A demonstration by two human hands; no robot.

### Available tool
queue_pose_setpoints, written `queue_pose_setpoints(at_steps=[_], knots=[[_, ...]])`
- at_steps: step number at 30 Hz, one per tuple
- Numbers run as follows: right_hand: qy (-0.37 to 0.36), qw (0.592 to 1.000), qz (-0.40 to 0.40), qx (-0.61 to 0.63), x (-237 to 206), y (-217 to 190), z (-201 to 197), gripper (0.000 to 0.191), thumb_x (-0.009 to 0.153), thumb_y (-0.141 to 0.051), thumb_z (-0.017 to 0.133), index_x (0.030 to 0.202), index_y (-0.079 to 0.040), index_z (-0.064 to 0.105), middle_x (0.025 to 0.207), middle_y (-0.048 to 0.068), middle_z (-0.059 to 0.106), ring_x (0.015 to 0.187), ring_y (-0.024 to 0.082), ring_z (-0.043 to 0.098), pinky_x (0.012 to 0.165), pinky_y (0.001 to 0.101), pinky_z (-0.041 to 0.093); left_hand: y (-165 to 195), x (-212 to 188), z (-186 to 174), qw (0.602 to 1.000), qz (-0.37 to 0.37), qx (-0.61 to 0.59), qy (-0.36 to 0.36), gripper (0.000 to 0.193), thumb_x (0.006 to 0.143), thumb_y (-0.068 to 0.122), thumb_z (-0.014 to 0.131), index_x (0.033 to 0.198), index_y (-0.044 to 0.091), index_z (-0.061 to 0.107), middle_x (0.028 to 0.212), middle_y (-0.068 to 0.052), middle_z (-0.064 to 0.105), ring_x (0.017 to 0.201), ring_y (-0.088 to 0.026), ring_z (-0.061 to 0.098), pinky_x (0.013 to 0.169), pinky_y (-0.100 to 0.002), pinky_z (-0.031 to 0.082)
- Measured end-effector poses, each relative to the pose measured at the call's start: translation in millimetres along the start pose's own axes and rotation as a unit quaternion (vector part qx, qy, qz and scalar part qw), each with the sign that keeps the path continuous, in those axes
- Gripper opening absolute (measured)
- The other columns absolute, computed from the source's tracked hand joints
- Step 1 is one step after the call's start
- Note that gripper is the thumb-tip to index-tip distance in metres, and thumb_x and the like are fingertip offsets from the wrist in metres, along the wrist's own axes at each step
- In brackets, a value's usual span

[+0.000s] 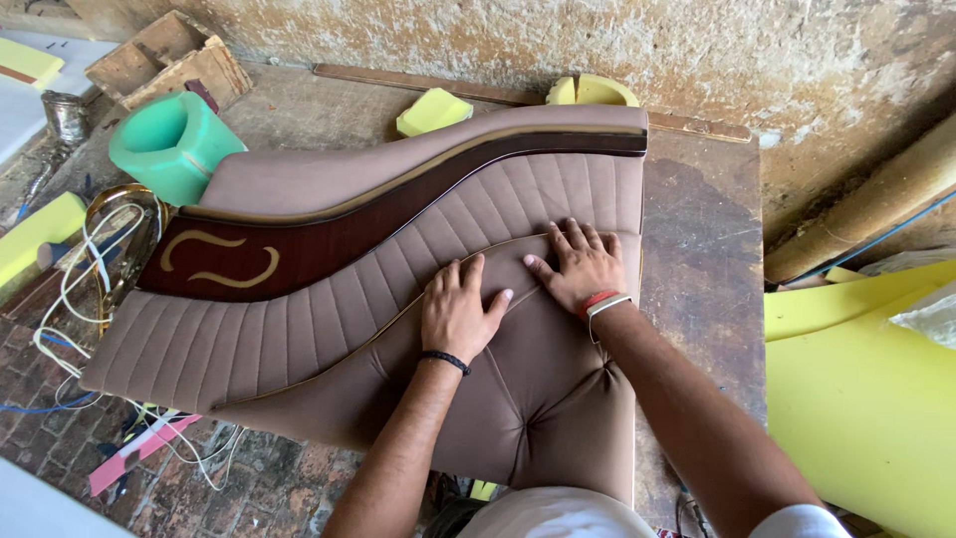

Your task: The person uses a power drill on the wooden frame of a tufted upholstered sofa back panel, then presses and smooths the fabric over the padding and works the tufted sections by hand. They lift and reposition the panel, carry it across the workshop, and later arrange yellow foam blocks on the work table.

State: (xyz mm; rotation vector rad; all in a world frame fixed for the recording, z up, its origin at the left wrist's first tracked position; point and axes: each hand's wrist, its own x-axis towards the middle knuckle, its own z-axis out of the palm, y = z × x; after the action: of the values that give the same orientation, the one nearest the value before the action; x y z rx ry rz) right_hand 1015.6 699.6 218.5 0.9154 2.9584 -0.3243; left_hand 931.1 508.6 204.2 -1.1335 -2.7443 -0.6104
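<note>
A long upholstered sofa panel in brown fabric lies across a worn wooden table. It has ribbed stitching, a dark glossy wood band with gold curls, and a tufted section near me. My left hand presses flat on the fabric beside a curved gold-piped seam, fingers spread. My right hand lies flat just to its right on the same seam, fingers apart, with a red and white band on the wrist. Neither hand holds anything.
A green foam roll stands at the panel's far left. Yellow foam pieces lie at the back, and large yellow foam sheets on the right. White cords and a pink strip trail over the brick floor at left.
</note>
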Motion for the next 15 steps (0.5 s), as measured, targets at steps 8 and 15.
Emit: queue_pose_setpoints(at_steps=[8,15], knots=[[-0.039,0.998,0.036,0.022,34.4,12.8,-6.9,0.089,0.092,-0.080,0.030,0.162,-0.025,0.026,0.171,0.004,0.016,0.158,0.023,0.013,0.124,0.0521,0.010,-3.5,2.8,6.2,1.000,-0.012,-0.002,-0.029,0.074,0.089,0.054,0.066,0.147,0.010,0.051,0.149,-0.027,0.048,0.138,-0.041,0.046,0.114,-0.051,0.036],[-0.106,0.992,0.064,0.013,66.9,17.6,-25.0,0.093,0.090,-0.081,0.032,0.165,-0.033,0.006,0.174,0.002,-0.003,0.160,0.022,-0.003,0.126,0.0552,0.004,-9.9,19.2,5.2,0.999,-0.022,-0.018,-0.039,0.069,0.094,0.053,0.061,0.143,0.005,0.053,0.148,-0.022,0.053,0.140,-0.036,0.048,0.115,-0.047,0.036]])
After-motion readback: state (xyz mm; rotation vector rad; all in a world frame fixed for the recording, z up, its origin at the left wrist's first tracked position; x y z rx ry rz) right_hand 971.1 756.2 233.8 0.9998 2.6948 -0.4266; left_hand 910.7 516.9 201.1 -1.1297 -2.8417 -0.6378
